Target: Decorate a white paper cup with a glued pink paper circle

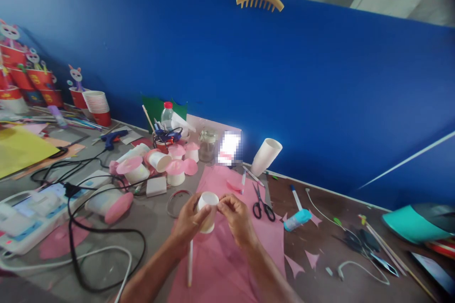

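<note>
My left hand (pixel 192 218) is wrapped round a small white paper cup (pixel 209 199), its opening tilted up toward me. At the cup's right rim, the fingers of my right hand (pixel 232 215) are pinched together; what lies between them, if anything, is too small to make out. Both hands are above a sheet of pink paper (pixel 227 260). A thin white stick (pixel 190 265) lies on that sheet below the cup. Black-handled scissors (pixel 262 206) rest to the right of my right hand, with a glue stick (pixel 297 220) beyond them.
White cups with pink paper discs (pixel 176 170) cluster at left, beside a glue gun (pixel 113 138). Black cables (pixel 106 231) run over a power strip (pixel 46 222). A tall stack of cups (pixel 266 156) leans near the blue partition (pixel 284 85). Pink scraps (pixel 295 265) lie at right.
</note>
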A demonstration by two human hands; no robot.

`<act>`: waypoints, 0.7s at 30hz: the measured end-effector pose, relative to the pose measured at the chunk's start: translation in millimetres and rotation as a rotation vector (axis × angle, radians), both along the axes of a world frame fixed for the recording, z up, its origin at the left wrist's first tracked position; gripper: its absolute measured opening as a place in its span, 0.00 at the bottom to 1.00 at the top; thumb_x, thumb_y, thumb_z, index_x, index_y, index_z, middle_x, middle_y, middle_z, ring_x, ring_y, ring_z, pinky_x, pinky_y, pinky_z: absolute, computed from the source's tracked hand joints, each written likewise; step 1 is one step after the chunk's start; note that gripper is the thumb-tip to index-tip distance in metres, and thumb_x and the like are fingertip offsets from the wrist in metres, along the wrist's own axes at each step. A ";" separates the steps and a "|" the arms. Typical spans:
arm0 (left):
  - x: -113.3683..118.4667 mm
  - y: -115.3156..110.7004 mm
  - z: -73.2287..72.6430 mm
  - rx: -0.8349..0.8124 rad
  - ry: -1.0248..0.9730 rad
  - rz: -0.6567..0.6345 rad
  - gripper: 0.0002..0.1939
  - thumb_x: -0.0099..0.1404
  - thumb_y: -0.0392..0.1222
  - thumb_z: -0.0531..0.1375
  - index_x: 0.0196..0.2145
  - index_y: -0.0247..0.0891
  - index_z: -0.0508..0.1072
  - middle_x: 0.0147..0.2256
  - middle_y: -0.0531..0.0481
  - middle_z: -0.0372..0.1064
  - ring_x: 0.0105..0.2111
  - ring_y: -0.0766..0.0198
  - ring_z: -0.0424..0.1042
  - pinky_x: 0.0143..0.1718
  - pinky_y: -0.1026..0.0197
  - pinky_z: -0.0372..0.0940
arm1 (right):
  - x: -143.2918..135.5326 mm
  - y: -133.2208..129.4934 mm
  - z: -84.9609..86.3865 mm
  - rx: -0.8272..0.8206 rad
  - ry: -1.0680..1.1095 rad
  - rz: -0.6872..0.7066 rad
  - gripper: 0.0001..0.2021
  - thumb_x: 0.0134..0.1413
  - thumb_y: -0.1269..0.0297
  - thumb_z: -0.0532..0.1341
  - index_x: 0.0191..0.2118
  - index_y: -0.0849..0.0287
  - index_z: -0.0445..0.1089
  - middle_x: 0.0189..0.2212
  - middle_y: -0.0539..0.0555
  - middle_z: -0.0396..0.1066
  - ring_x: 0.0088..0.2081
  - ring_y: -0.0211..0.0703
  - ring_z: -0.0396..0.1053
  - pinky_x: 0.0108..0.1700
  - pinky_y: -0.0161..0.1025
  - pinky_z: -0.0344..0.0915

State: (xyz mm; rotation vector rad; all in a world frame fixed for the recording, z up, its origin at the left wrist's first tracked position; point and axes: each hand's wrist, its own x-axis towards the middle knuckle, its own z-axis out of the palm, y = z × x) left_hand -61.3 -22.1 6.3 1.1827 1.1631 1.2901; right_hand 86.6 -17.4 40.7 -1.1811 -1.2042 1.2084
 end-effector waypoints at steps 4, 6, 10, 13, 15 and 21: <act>0.5 -2.0 2.8 -0.016 -0.028 -0.034 0.32 0.54 0.65 0.63 0.43 0.32 0.74 0.35 0.45 0.74 0.33 0.59 0.69 0.34 0.62 0.64 | -3.5 0.5 -2.4 -0.064 0.123 -0.006 0.13 0.40 0.59 0.70 0.23 0.57 0.66 0.25 0.48 0.66 0.29 0.39 0.61 0.34 0.38 0.61; 0.8 -3.4 4.8 -0.027 -0.074 -0.066 0.32 0.55 0.65 0.62 0.43 0.32 0.74 0.35 0.45 0.73 0.32 0.60 0.69 0.32 0.62 0.63 | -3.8 0.5 -1.8 -0.110 0.206 0.027 0.15 0.38 0.59 0.72 0.22 0.57 0.64 0.23 0.46 0.63 0.28 0.37 0.60 0.33 0.37 0.60; 0.2 -4.9 7.4 -0.060 -0.136 -0.128 0.32 0.56 0.65 0.62 0.43 0.31 0.75 0.32 0.47 0.71 0.28 0.64 0.66 0.29 0.64 0.61 | -2.6 0.8 0.1 -0.251 0.375 0.131 0.18 0.34 0.60 0.75 0.21 0.58 0.64 0.19 0.44 0.62 0.25 0.34 0.59 0.31 0.35 0.60; -1.3 -4.9 8.0 -0.084 -0.165 -0.171 0.31 0.56 0.64 0.63 0.43 0.31 0.75 0.28 0.50 0.69 0.26 0.66 0.63 0.26 0.66 0.59 | -2.4 2.5 -2.3 -0.326 0.505 0.177 0.18 0.31 0.62 0.76 0.20 0.58 0.64 0.19 0.44 0.65 0.25 0.34 0.62 0.32 0.34 0.61; -1.9 -5.1 8.8 -0.099 -0.195 -0.178 0.31 0.55 0.64 0.63 0.42 0.32 0.75 0.27 0.50 0.68 0.25 0.67 0.62 0.24 0.66 0.57 | -2.6 5.4 -7.2 -0.348 0.575 0.183 0.18 0.32 0.63 0.76 0.19 0.58 0.64 0.18 0.45 0.65 0.23 0.34 0.61 0.31 0.34 0.61; 0.4 -5.2 9.2 -0.092 -0.255 -0.262 0.34 0.51 0.66 0.65 0.40 0.31 0.75 0.26 0.52 0.65 0.22 0.70 0.59 0.22 0.67 0.56 | 3.1 17.7 -22.7 -0.333 0.622 0.102 0.16 0.36 0.56 0.72 0.19 0.57 0.66 0.18 0.47 0.65 0.20 0.34 0.58 0.27 0.36 0.62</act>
